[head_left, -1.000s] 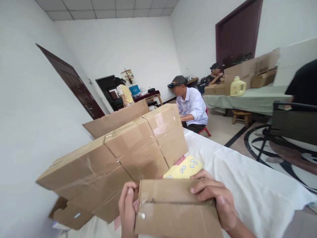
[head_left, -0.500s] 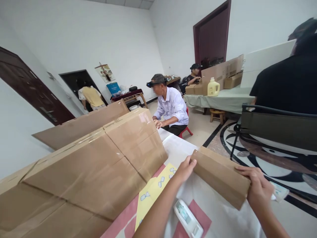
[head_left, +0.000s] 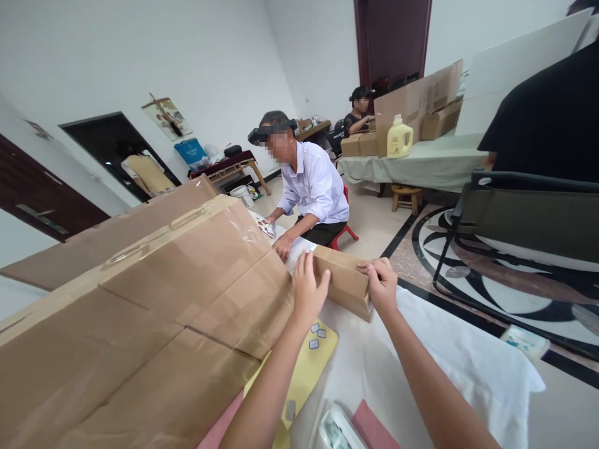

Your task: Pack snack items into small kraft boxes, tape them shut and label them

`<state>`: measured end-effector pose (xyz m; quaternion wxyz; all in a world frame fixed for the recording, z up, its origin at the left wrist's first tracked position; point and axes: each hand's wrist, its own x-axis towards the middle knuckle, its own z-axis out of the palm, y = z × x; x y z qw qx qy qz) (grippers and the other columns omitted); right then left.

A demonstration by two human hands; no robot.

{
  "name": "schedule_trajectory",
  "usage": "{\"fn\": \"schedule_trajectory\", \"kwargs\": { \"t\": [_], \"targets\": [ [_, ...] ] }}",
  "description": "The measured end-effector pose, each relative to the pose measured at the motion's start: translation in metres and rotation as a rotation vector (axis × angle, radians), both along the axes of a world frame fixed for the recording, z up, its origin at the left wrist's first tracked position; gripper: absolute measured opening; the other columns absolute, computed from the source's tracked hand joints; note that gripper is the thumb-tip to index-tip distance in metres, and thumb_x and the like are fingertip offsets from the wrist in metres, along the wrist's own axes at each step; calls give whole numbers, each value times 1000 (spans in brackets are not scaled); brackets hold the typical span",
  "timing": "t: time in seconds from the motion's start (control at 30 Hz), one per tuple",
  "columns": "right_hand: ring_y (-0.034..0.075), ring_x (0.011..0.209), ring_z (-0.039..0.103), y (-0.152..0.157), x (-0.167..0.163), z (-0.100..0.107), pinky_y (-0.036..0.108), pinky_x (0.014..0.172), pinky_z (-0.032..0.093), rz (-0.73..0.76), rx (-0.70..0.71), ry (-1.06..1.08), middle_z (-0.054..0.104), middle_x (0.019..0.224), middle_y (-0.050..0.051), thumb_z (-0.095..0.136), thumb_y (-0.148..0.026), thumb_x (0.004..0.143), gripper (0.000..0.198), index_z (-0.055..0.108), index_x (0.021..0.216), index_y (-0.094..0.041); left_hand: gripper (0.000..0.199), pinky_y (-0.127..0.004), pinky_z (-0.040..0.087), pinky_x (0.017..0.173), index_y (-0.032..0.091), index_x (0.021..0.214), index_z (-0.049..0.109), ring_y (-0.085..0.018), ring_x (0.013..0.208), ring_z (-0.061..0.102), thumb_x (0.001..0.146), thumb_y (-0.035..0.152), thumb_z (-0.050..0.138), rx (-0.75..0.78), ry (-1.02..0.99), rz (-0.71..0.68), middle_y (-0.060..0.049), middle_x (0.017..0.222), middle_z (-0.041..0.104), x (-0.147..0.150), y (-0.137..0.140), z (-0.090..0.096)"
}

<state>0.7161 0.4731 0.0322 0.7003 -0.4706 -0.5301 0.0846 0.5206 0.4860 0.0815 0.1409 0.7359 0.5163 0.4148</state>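
Note:
A long cardboard box (head_left: 345, 285) lies between my two hands over the white-covered table, beyond the yellow sheet. My left hand (head_left: 309, 288) holds its left end, fingers fairly straight along that end and thumb across the near side. At the other end my right hand (head_left: 382, 285) grips the box, with fingertips on top and the palm against the right side. Whether the box's underside rests on the cloth is hidden. Close to my left forearm stands a large cardboard partition (head_left: 159, 312).
The yellow sheet (head_left: 322, 349) bears small printed shapes. A white pack (head_left: 337, 427) lies near the front edge beside a pink sheet (head_left: 372, 424). Across the table sits a co-worker (head_left: 313, 187) with hands on the tabletop. Another white pack (head_left: 524, 342) is at the right.
Both hands have carried the box leftward and farther away, toward the co-worker. My left fingers are straighter now. The view has turned right, and the co-worker's hand has reached down onto the table.

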Motion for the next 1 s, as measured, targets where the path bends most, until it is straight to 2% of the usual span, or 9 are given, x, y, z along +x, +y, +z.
{"fn": "schedule_trajectory", "kwargs": {
  "t": [0.17, 0.33, 0.4, 0.63, 0.87, 0.93, 1.0],
  "targets": [
    [23, 84, 59, 9, -3, -5, 40, 78, 46, 51, 38, -5, 75, 81, 3, 51, -27, 99, 36, 66, 67, -24, 59, -50, 32, 123, 14, 154, 31, -28, 150, 33, 101, 36, 44, 47, 85, 87, -18, 160, 37, -13, 21, 1],
    [23, 83, 60, 9, 2, -4, 41, 76, 47, 105, 73, 17, 76, 83, 3, 51, -23, 99, 33, 66, 69, -24, 42, -49, 32, 124, 19, 139, 54, -27, 146, 39, 102, 32, 41, 90, 272, 33, -12, 153, 50, -11, 18, -12],
    [23, 83, 60, 9, 2, -4, 41, 76, 47, 130, 78, 24, 76, 83, 3, 52, -22, 98, 32, 67, 70, -24, 41, -50, 32, 123, 20, 137, 58, -27, 145, 41, 102, 31, 38, 86, 343, 11, -11, 152, 52, -10, 17, -15],
    [23, 82, 60, 9, 3, -3, 42, 76, 47, 149, 91, 37, 76, 82, 4, 53, -21, 97, 32, 67, 68, -24, 44, -51, 31, 123, 20, 142, 52, -26, 147, 38, 102, 27, 35, 20, 504, -30, -11, 158, 45, -11, 20, -6],
    [23, 83, 60, 10, 3, -5, 41, 76, 47, 161, 88, 49, 76, 83, 3, 53, -21, 96, 31, 68, 69, -24, 38, -54, 40, 113, 23, 135, 50, -27, 144, 41, 99, 27, 39, -31, 545, 15, -11, 154, 49, -6, 20, 2],
    [23, 83, 60, 11, 3, -6, 41, 76, 47, 160, 86, 44, 76, 82, 3, 53, -21, 97, 31, 67, 69, -24, 40, -56, 38, 113, 22, 136, 48, -28, 142, 43, 97, 26, 41, -26, 558, 23, -13, 149, 54, -3, 21, 6],
    [23, 82, 59, 12, 3, -6, 41, 76, 47, 158, 91, 32, 76, 82, 3, 53, -21, 97, 32, 67, 68, -24, 42, -59, 32, 116, 21, 137, 47, -28, 142, 43, 95, 25, 45, -10, 574, 29, -15, 143, 59, 0, 23, 10]
  ]
}}
